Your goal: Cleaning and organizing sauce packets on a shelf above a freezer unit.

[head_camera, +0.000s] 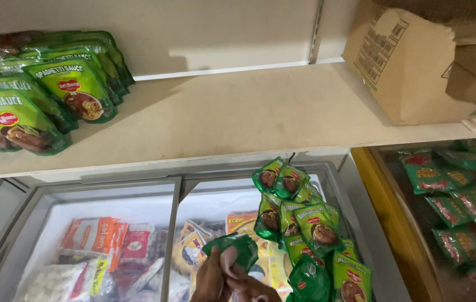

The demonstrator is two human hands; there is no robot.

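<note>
At lower centre of the frame, a crumpled green foil sauce pouch (232,249) was gripped by one hand (211,277), fingers closed round its lower edge; which hand could not be told. The glossy, creased pouch was best held firmly and lifted clear of the green pouch pile (305,235) on the glass-lidded chest freezer (173,223).
</note>
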